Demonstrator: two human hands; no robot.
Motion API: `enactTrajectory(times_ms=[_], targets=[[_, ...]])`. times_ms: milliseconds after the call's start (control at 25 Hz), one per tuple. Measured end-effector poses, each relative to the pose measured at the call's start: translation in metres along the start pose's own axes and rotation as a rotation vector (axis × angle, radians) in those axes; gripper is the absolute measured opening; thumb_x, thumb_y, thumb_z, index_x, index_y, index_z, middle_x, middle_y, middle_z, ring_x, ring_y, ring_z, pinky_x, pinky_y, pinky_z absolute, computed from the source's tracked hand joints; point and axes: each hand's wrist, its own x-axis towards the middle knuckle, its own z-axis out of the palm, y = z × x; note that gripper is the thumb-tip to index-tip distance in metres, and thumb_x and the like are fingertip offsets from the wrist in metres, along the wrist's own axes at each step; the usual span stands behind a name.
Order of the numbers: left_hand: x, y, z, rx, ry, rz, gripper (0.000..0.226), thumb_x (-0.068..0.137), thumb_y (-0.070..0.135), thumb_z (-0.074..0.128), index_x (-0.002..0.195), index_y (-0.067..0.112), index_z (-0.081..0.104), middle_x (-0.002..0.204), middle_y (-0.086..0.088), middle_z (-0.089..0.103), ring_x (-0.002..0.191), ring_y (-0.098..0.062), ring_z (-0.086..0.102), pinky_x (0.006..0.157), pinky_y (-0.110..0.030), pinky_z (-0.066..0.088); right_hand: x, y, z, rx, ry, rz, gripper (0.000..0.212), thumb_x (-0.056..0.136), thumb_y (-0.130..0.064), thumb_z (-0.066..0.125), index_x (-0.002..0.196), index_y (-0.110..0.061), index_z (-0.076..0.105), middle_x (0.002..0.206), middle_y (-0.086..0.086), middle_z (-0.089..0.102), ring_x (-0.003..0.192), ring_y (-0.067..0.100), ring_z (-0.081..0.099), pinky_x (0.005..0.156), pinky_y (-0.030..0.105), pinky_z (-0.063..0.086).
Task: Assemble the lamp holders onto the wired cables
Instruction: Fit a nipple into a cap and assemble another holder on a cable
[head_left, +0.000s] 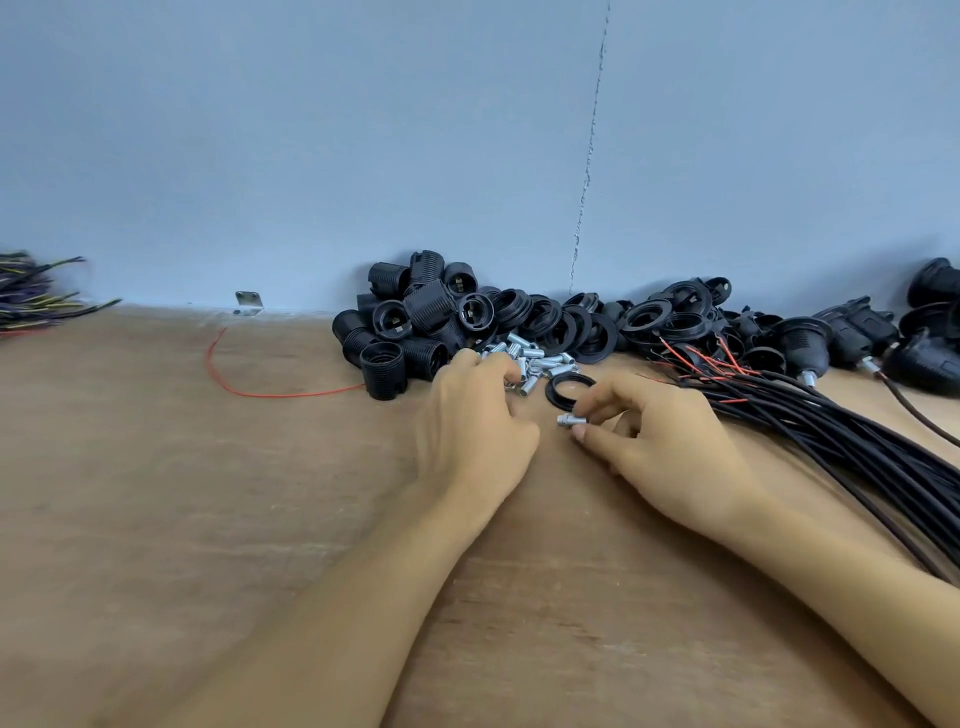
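A heap of black threaded lamp holders (410, 322) lies against the wall, with black rings (561, 322) beside it. Small silver metal tubes (540, 358) are scattered in front. My left hand (467, 415) reaches into the tubes, its fingers curled over them; whether it grips one is hidden. My right hand (660, 441) pinches one silver tube (569, 420) between thumb and fingertips, just below a single black ring (570, 388) on the table. A bundle of black cables (841, 431) with red wire ends runs off to the right.
A wooden table (208, 493) meets a blue wall. Assembled holders on cables (810, 348) lie at the back right. A loose red wire (260, 389) curves left of the heap. More wires (36, 296) are piled at far left, and a metal bracket (248, 302) sits by the wall.
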Motion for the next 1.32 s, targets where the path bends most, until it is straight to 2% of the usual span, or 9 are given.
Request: enactTrajectory(times_ms=[160, 280, 440, 640, 720, 960, 1080, 1240, 1320], targets=[[0.003, -0.006, -0.007, 0.218, 0.051, -0.068, 0.044, 0.081, 0.016, 0.067, 0.124, 0.019, 0.058, 0.128, -0.003, 0.042, 0.113, -0.027, 0.046, 0.085, -0.036, 0.04, -0.001, -0.005, 0.003, -0.128, -0.05, -0.103, 0.012, 0.085, -0.014, 0.076, 0.087, -0.019, 0.066, 0.069, -0.044, 0.055, 0.065, -0.008, 0.057, 0.059, 0.006, 0.038], [0.006, -0.008, -0.011, 0.272, 0.072, -0.09, 0.055, 0.084, 0.018, 0.068, 0.136, 0.019, 0.051, 0.152, -0.01, 0.03, 0.125, -0.031, 0.043, 0.098, -0.039, 0.037, 0.0, -0.002, 0.003, -0.148, -0.046, -0.113, 0.013, 0.086, -0.017, 0.076, 0.086, -0.023, 0.064, 0.071, -0.047, 0.053, 0.067, -0.006, 0.057, 0.06, 0.008, 0.039], [0.01, -0.014, -0.014, 0.307, 0.05, -0.118, 0.06, 0.085, 0.019, 0.068, 0.141, 0.02, 0.047, 0.161, -0.01, 0.022, 0.132, -0.032, 0.04, 0.102, -0.041, 0.036, 0.0, -0.002, 0.003, -0.145, -0.042, -0.121, 0.014, 0.085, -0.017, 0.076, 0.085, -0.023, 0.064, 0.07, -0.047, 0.052, 0.067, -0.007, 0.057, 0.061, 0.007, 0.039], [0.011, -0.016, -0.015, 0.272, 0.051, -0.104, 0.056, 0.086, 0.016, 0.067, 0.139, 0.019, 0.051, 0.161, -0.007, 0.027, 0.133, -0.031, 0.04, 0.103, -0.041, 0.037, 0.001, 0.0, 0.001, -0.108, -0.021, -0.07, 0.016, 0.085, -0.016, 0.077, 0.084, -0.025, 0.064, 0.065, -0.041, 0.055, 0.061, -0.005, 0.056, 0.058, 0.006, 0.038], [0.01, -0.015, -0.014, 0.217, 0.044, -0.051, 0.052, 0.089, 0.015, 0.066, 0.139, 0.019, 0.053, 0.157, -0.003, 0.035, 0.131, -0.028, 0.042, 0.104, -0.039, 0.038, 0.002, 0.002, -0.001, -0.104, -0.002, -0.05, 0.016, 0.085, -0.016, 0.077, 0.084, -0.025, 0.064, 0.062, -0.027, 0.06, 0.059, -0.004, 0.056, 0.058, 0.006, 0.038], [-0.002, 0.001, -0.001, 0.042, 0.025, 0.151, 0.037, 0.09, 0.015, 0.066, 0.126, 0.02, 0.064, 0.131, 0.003, 0.055, 0.115, -0.023, 0.05, 0.092, -0.037, 0.047, 0.008, 0.011, -0.01, -0.024, 0.123, -0.015, 0.013, 0.097, -0.017, 0.059, 0.104, -0.027, 0.065, 0.076, -0.007, 0.065, 0.07, 0.005, 0.057, 0.062, 0.012, 0.042], [-0.006, 0.006, 0.006, 0.005, 0.009, 0.187, 0.036, 0.09, 0.017, 0.066, 0.125, 0.024, 0.064, 0.124, 0.007, 0.056, 0.114, -0.017, 0.05, 0.091, -0.026, 0.04, 0.012, 0.016, -0.015, 0.009, 0.175, 0.004, 0.026, 0.101, -0.014, 0.047, 0.105, -0.027, 0.07, 0.079, -0.01, 0.066, 0.077, 0.0, 0.058, 0.065, 0.01, 0.039], [-0.009, 0.014, 0.011, -0.044, -0.102, 0.226, 0.034, 0.09, 0.018, 0.066, 0.122, 0.026, 0.066, 0.114, 0.01, 0.063, 0.112, -0.013, 0.055, 0.087, -0.022, 0.04, 0.023, 0.019, -0.023, -0.041, 0.259, 0.028, 0.031, 0.1, -0.013, 0.045, 0.11, -0.029, 0.07, 0.103, -0.004, 0.063, 0.093, 0.001, 0.055, 0.079, 0.0, 0.033], [-0.011, 0.02, 0.013, -0.067, -0.145, 0.264, 0.033, 0.091, 0.019, 0.066, 0.123, 0.026, 0.067, 0.115, 0.01, 0.065, 0.114, -0.012, 0.057, 0.09, -0.026, 0.046, 0.031, 0.021, -0.032, -0.108, 0.309, 0.075, 0.028, 0.097, -0.018, 0.047, 0.113, -0.029, 0.068, 0.109, 0.0, 0.059, 0.095, 0.011, 0.057, 0.085, 0.008, 0.038]])
